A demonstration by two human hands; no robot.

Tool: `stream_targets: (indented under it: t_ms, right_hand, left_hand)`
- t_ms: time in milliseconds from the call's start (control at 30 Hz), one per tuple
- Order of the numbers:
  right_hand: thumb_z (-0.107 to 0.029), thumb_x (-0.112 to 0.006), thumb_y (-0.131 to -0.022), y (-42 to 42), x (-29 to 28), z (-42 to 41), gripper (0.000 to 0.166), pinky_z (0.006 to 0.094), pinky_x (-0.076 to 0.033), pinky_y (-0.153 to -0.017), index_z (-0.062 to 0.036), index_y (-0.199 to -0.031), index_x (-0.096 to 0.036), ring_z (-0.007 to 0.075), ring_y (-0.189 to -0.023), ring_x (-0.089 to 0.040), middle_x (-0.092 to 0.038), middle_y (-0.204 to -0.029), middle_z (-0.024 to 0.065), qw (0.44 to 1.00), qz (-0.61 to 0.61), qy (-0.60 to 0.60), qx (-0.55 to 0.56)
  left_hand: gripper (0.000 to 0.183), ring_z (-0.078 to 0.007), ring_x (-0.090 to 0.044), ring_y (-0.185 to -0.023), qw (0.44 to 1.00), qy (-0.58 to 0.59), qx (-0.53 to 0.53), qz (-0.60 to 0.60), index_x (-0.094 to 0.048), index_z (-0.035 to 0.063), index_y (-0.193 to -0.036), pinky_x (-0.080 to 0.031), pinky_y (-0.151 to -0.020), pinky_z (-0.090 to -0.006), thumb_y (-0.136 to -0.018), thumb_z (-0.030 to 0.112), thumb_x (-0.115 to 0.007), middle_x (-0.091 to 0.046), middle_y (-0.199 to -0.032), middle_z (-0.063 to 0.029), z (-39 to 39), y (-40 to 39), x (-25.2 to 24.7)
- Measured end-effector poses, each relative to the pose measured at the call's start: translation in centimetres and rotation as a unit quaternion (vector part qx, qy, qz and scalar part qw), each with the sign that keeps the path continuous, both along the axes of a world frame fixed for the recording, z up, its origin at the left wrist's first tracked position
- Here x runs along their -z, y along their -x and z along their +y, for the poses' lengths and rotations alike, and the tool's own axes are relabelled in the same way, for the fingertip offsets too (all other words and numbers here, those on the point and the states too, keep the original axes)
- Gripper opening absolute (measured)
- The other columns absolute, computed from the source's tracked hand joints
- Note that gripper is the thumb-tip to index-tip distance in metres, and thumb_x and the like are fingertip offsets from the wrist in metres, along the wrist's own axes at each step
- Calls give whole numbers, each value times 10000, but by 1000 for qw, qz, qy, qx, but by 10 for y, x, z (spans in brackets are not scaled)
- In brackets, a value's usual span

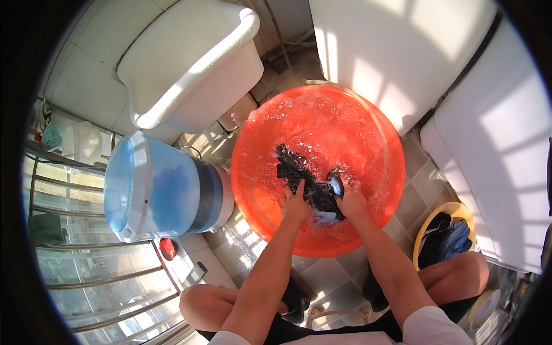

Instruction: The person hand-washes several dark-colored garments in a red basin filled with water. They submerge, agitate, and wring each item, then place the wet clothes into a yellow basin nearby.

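A large round orange-red plastic tub (264, 230) stands on the floor in front of me, holding rippling water. In it floats a wet black garment (297, 172), stretched out and partly submerged. My left hand (296, 207) grips the garment's near left side, its index finger lying along the cloth. On the right, my right hand (352, 202) is closed around a small oval pale-blue and dark item (336, 187), possibly a scrub brush, against the garment. Fingers and cloth are partly hidden by water and glare. A whitish patch (325, 217) shows at the garment's near edge.
A blue-and-white translucent bucket-like container (168, 189) stands left of the tub. Behind it is a white sink (207, 86). A thin hose (317, 82) reaches over the tub's far rim. White appliances (371, 51) and a yellow basin (416, 250) of clothes are on the right.
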State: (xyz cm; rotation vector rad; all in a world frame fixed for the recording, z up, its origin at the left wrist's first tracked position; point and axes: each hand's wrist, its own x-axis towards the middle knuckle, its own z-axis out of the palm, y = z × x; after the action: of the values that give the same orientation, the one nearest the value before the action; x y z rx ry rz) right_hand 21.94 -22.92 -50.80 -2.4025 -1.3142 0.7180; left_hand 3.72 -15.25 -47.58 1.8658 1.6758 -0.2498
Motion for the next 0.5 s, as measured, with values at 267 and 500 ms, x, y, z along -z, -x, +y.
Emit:
stream_targets:
  t_ms: [267, 500]
  right_hand:
    - [-126, -696, -920, 41, -28, 25, 323, 420, -611, -788, -73, -1225, -605, 263, -911, -708, -685, -1074, 84, 606, 648, -244, 392]
    - [-104, -762, -867, 56, -91, 10, 334, 337, -539, -853, 14, -1169, -686, 164, -950, -667, -717, -1071, 75, 778, 509, -320, 179]
  left_hand:
    - [707, -304, -620, -1224, 549, 375, -403, -629, -578, 129, -1412, -478, -1078, -511, -999, 682, -428, -654, -1348, -79, -9, -35, 42]
    - [509, -301, -653, -1165, 395, 305, -262, -826, -574, 5, -1371, -514, -1049, -444, -1066, 372, -399, -657, -1325, -147, 7, -40, -38]
